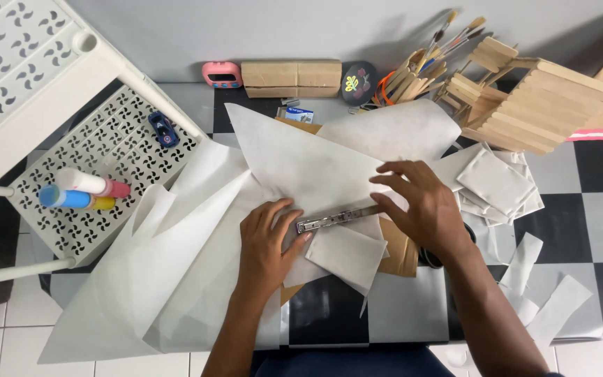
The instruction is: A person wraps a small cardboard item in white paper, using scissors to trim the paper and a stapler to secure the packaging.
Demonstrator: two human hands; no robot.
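1. The left hand (265, 246) lies open and flat beside the metal stapler (338, 217), at the middle of the bench (413, 307).
2. The right hand (423, 209), open, presses its far end onto the white folded sheet (347, 255).
3. Best to keep fingers off the head; stacked pouches (497, 185) lie at 3 o'clock.

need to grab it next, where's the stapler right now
In the head view the stapler lies mid-table on the white sheets, between the left hand and right hand.
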